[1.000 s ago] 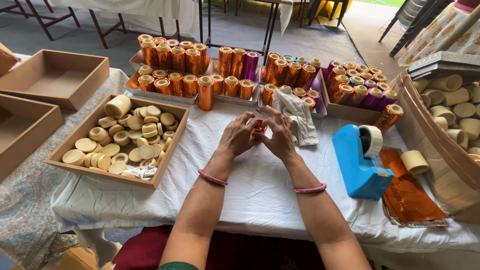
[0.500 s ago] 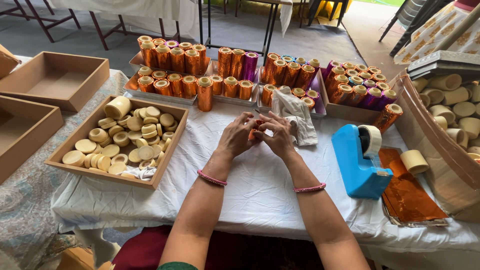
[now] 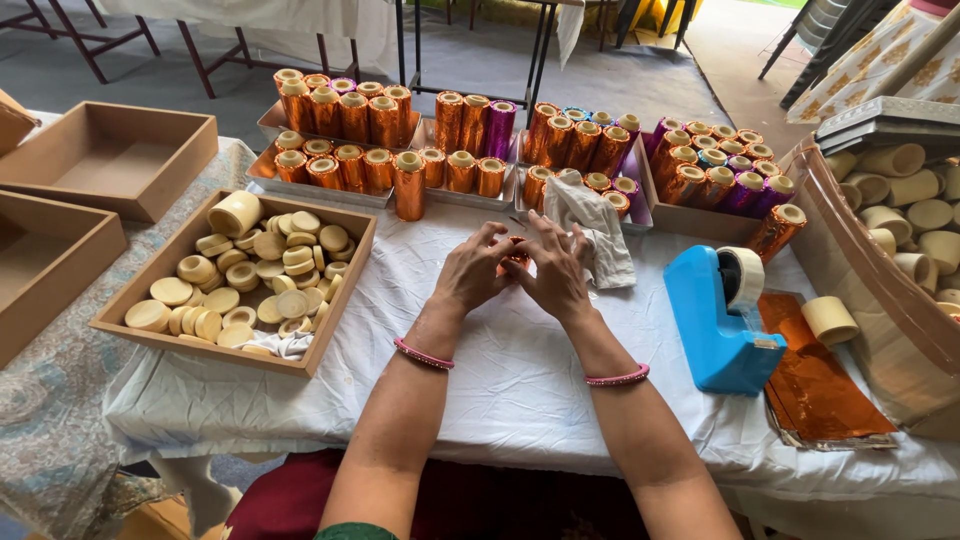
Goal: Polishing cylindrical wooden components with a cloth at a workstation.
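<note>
Head view: all places told from the blue tape dispenser (image 3: 722, 320).
Left hand (image 3: 470, 272): left of the dispenser, fingers curled narrow round a small orange foil piece (image 3: 514, 254).
Right hand (image 3: 550, 272): pinches the same piece, steadying it between both hands.
Foil piece: above the white-clothed bench (image 3: 520, 390).
Wooden tray of cream discs (image 3: 240, 275): far left, within reach.
Foil sheets (image 3: 820, 385): just right.

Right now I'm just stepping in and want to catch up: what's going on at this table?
A person sits at a white-clothed table, with both hands together over its middle. The left hand and right hand pinch a small orange foil-wrapped piece between the fingertips. A wooden tray of bare cream rolls lies to the left, a blue tape dispenser and orange foil sheets to the right, and rows of foil-wrapped rolls stand behind.
</note>
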